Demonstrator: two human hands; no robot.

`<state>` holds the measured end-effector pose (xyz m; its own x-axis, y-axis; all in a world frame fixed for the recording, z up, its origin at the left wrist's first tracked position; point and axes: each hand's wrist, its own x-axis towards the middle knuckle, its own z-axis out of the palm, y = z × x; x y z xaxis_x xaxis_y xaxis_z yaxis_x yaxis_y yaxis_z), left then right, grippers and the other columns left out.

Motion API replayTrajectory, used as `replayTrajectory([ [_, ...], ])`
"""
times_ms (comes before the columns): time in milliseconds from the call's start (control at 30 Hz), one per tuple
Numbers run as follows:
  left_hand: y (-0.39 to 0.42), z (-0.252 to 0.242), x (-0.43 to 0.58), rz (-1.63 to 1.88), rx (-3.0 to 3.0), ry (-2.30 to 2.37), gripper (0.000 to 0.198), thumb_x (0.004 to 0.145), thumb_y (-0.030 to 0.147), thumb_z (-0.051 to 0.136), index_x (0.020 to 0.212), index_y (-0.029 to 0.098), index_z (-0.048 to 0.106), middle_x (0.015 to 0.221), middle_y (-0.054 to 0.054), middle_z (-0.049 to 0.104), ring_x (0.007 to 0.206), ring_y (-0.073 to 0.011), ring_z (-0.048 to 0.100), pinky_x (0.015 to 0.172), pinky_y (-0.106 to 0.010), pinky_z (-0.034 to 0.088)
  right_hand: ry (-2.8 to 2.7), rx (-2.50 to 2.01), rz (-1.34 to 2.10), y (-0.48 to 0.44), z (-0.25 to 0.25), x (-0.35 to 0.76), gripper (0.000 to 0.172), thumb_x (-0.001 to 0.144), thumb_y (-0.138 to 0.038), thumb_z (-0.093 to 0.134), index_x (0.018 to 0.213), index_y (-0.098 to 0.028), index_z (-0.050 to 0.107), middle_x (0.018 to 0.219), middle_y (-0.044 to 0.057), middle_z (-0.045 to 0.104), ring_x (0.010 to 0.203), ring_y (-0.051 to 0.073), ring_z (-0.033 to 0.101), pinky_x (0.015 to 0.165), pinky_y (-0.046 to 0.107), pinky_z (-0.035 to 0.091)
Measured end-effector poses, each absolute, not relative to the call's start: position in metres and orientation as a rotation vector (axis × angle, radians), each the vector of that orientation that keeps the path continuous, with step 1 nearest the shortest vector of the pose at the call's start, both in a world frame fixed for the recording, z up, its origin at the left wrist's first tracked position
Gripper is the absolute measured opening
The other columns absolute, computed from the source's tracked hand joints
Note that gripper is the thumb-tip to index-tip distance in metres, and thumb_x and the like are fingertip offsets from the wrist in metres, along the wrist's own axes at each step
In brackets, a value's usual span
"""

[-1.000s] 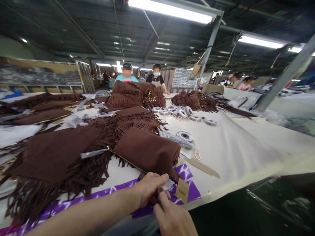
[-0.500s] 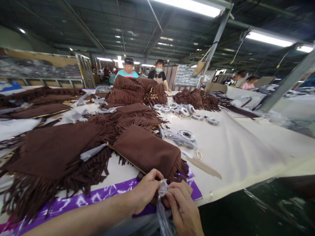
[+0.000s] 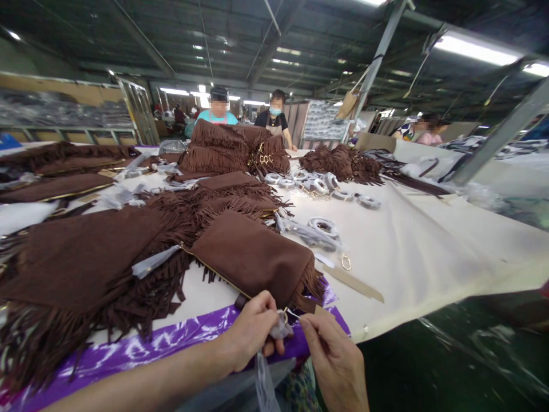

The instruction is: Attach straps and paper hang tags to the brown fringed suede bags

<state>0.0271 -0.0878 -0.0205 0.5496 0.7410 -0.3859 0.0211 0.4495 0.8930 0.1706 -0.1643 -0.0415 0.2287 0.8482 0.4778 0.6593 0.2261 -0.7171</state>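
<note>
At the table's front edge my left hand (image 3: 253,332) is closed around a clear plastic wrapping (image 3: 266,380), which hangs down below it; a small gold metal piece shows at the fingertips. Just to the right, my right hand (image 3: 337,357) pinches the end of a thin white strip (image 3: 293,313) that reaches toward the left hand. Right behind both hands lies a brown fringed pouch (image 3: 253,257) with a gold zipper along its near side. Purple plastic (image 3: 193,332) lies under the forearm and hands.
Brown fringed pieces (image 3: 86,246) spread over the left. Plastic-wrapped coils (image 3: 323,228), a gold ring (image 3: 345,262) and a tan strip (image 3: 354,282) lie on the white table (image 3: 429,246). Two people (image 3: 274,120) stand beyond a brown fringed pile (image 3: 218,146).
My right hand has moved slightly right and down, away from the left hand, and a thin white strip now shows between them. The hanging plastic has shifted left. The view has shifted slightly.
</note>
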Motion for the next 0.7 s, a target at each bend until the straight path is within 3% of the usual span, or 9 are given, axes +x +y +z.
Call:
replayTrajectory([
  [167, -0.0872, -0.0194, 0.0250, 0.516, 1.014, 0.873, 0.021, 0.060, 0.025, 0.047, 0.079, 0.023, 0.036, 0.054, 0.001, 0.062, 0.034, -0.0090, 0.045, 0.033, -0.017, 0.022, -1.516, -1.510, 0.152, -0.1637, -0.0461, 0.1700, 0.031, 0.100, -0.040, 0.049, 0.083, -0.024, 0.069, 0.078, 0.000, 0.067, 0.068, 0.015, 0.064, 0.063, 0.023, 0.045],
  [533, -0.0879, -0.0177, 0.0241, 0.509, 1.073, 0.890, 0.019, 0.064, 0.027, 0.048, 0.079, 0.022, 0.037, 0.054, 0.000, 0.064, 0.033, -0.0080, 0.042, 0.034, -0.017, 0.023, -1.541, -1.525, 0.138, -0.1597, -0.0440, 0.1712, 0.035, 0.101, -0.041, 0.046, 0.080, -0.022, 0.068, 0.069, -0.001, 0.062, 0.060, 0.014, 0.059, 0.055, 0.023, 0.042],
  [700, -0.0936, -0.0143, 0.0245, 0.499, 1.072, 0.895, 0.023, 0.067, 0.034, 0.054, 0.079, 0.023, 0.037, 0.052, 0.003, 0.059, 0.045, -0.0142, 0.057, 0.041, -0.020, 0.041, -1.543, -1.567, 0.160, -0.1558, -0.0471, 0.1667, 0.043, 0.102, -0.045, 0.042, 0.076, -0.021, 0.067, 0.066, 0.000, 0.061, 0.058, 0.016, 0.059, 0.053, 0.025, 0.041],
])
